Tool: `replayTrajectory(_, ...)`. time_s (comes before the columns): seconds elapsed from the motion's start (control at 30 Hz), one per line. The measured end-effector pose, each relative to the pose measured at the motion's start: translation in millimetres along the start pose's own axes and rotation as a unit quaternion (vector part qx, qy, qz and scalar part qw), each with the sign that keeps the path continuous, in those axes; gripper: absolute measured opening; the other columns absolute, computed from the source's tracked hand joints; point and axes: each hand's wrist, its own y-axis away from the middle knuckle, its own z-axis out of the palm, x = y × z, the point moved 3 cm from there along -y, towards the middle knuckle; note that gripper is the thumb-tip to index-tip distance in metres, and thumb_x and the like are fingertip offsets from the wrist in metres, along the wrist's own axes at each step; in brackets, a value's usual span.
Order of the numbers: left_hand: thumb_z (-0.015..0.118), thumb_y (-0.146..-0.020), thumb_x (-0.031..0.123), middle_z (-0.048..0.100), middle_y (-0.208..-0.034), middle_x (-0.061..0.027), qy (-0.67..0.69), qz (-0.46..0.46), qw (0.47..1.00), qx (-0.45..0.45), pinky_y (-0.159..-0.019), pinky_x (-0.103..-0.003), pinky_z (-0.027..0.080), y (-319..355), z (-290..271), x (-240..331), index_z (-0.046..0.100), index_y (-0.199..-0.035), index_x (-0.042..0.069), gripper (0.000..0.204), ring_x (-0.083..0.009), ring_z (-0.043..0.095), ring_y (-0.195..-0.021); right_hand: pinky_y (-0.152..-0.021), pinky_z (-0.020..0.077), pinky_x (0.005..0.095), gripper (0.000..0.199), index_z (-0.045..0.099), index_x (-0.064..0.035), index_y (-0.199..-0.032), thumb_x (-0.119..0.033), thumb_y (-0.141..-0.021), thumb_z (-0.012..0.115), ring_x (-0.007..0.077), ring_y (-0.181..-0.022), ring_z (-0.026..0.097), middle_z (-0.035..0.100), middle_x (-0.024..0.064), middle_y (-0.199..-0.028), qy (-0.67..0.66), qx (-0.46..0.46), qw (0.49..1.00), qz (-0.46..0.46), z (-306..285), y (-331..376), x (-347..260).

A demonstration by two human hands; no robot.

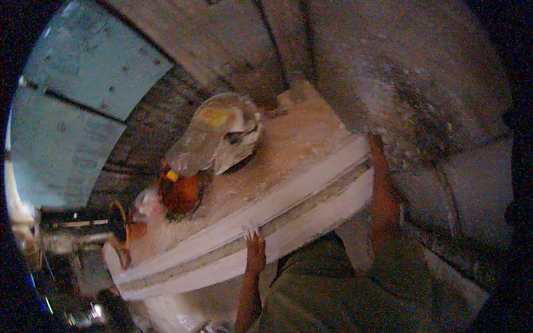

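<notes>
A long, pale white length of board or moulding (311, 191) runs slantwise across the near side of the wooden worktop, from lower left to upper right. A rough grey-brown groove runs along its middle. My left hand (255, 251) grips its near edge around the middle, with whitened fingertips laid over the pale surface. At the right-hand end, my right hand (375, 147) is closed around the end of the same piece. Its fingers are blurred and partly hidden.
On the dusty worktop (300, 139) lies a crumpled, pale sack-like bundle (216, 133) with a yellow patch. An orange-red container (183, 191) stands beside it. A stained grey wall (411, 100) rises at the right; teal panels (100, 55) show at upper left. Dim clutter fills the lower left.
</notes>
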Motion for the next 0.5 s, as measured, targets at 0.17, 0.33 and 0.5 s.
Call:
replayTrajectory(0.17,0.036,-0.109,0.030,0.019,-0.163,-0.0278,-0.037,0.098,0.983,0.149,-0.122,-0.054,0.019,70.8,13.8,-28.2,0.029,-0.155,-0.001,0.056,-0.0502,0.020,-0.149,-0.066,0.0497,0.0452,0.034,0.070,-0.0085,-0.085,-0.035,-0.098,0.054,0.0285,-0.076,0.062,0.062,0.0132,-0.073,0.011,0.068,0.993,-0.093,11.5,11.7,-1.3)
replayTrajectory(0.33,0.035,-0.109,0.039,0.020,-0.163,-0.0276,0.117,-0.271,0.955,-0.013,-0.122,-0.055,0.019,149.9,34.9,-65.8,0.028,-0.156,0.001,0.061,-0.0487,0.017,-0.150,-0.059,0.0479,0.0440,0.036,0.069,-0.0111,-0.079,-0.037,-0.098,0.054,0.0268,-0.067,0.060,0.060,0.0107,-0.067,0.025,0.148,0.972,-0.183,9.9,50.3,-8.5)
replayTrajectory(0.5,0.037,-0.109,0.039,0.018,-0.164,-0.0250,0.151,-0.141,0.956,0.209,-0.125,-0.053,0.010,260.8,16.6,-94.4,0.031,-0.155,0.002,0.060,-0.0452,0.004,-0.153,-0.052,0.0461,0.0428,0.039,0.069,-0.0137,-0.073,-0.039,-0.099,0.054,0.0250,-0.058,0.058,0.058,0.0082,-0.062,0.028,0.256,0.926,-0.276,16.2,129.3,-30.6)
